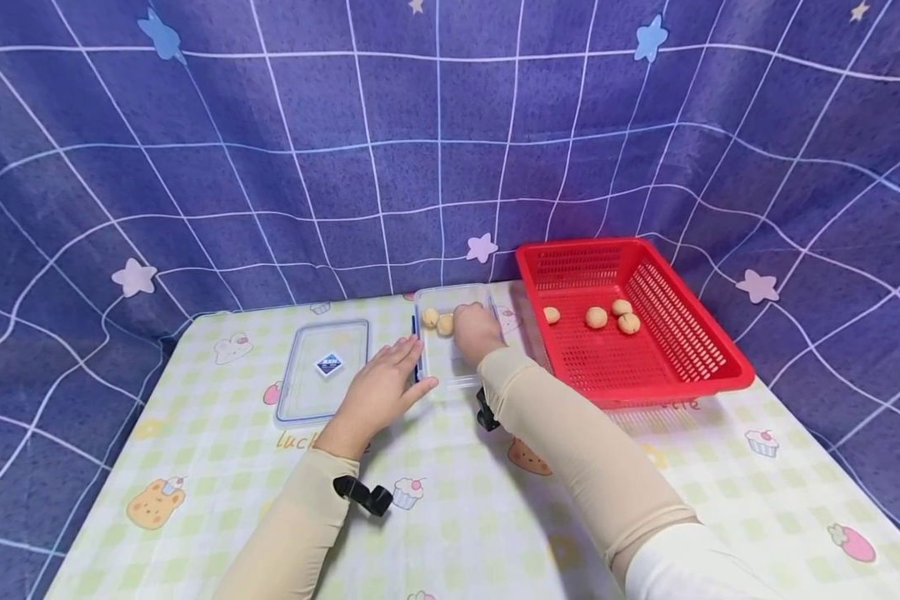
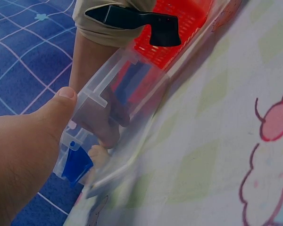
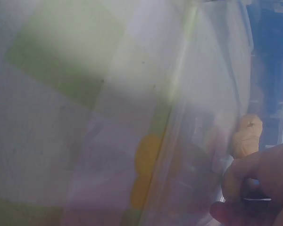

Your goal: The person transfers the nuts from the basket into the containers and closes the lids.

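The left hand, fingers extended, lies at the left wall of a clear, rectangular plastic box; left of the box lies a clear, blue-edged plastic lid. The right hand curls inside the box — whether round a piece cannot be told — just beside two tan, round, walnut-like pieces. Right of the box, a red, rectangular plastic basket holds four more pieces. Filling the box appears under way; the next move likely calls for loosening the right fingers, then reaching to the basket.
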`<state>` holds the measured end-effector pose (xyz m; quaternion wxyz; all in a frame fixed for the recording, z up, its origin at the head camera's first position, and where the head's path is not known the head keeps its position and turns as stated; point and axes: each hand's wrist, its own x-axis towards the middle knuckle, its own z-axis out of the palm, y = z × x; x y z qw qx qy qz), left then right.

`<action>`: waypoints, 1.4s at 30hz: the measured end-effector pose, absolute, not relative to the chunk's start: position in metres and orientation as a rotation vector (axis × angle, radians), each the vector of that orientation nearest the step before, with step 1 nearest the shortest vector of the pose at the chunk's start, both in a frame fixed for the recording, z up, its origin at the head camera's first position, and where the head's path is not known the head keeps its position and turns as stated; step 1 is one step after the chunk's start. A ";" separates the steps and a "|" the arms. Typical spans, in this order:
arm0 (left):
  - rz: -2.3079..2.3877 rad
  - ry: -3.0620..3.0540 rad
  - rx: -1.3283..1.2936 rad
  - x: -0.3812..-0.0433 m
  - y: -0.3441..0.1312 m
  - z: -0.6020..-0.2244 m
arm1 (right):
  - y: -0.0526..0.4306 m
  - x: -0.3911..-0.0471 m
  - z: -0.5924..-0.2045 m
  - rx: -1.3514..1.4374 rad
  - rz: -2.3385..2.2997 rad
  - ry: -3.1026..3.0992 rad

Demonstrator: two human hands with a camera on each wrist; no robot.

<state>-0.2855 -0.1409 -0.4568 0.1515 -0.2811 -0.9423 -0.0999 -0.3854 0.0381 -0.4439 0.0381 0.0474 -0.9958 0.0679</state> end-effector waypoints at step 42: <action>-0.304 -2.712 -0.811 -0.285 -0.140 -0.457 | 0.094 -0.325 -0.355 0.478 0.742 -2.782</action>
